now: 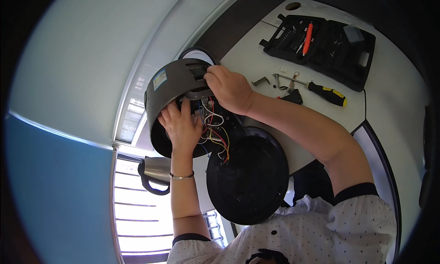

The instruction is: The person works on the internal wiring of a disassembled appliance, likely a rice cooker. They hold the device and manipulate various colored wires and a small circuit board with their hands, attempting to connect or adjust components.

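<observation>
A round dark-grey appliance housing (173,80), like a rice cooker's, lies tipped with its open underside facing me. Red, yellow, white and blue wires (214,122) show inside, and some run to a round black base plate (247,177) hanging below, close to my body. My left hand (182,126) reaches into the opening, fingers stretched out and resting along the inner wall, the tips partly hidden. At the housing's upper right edge, beside a recessed slot, my right hand (229,87) is closed on the rim; its fingertips are hidden.
On the white table lie a yellow-and-black screwdriver (327,93), a small metal bracket (261,81) and loose small parts. Farther back is an open black tool case (321,48) with an orange-red tool (308,38). A steel kettle (156,170) stands left, by the window.
</observation>
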The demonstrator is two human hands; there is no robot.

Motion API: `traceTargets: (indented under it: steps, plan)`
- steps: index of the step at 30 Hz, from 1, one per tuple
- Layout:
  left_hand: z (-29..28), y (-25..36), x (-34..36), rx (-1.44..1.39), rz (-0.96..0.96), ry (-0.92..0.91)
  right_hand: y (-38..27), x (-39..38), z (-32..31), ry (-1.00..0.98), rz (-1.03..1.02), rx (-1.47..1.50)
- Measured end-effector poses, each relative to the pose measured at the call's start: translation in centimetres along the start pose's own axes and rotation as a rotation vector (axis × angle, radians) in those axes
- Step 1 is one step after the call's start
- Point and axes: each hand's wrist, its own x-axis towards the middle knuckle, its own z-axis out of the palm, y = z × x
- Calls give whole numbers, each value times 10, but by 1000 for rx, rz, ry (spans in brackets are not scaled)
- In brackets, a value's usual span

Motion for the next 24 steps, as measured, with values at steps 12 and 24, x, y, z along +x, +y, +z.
traceTargets:
  steps: [12, 24]
  plan:
    - [2, -3, -3, 29, 22, -13, -4, 4, -11, -116, 99, -30]
    - [2, -1, 0, -134, -30, 22, -4, 18, -17, -307, 145, -22]
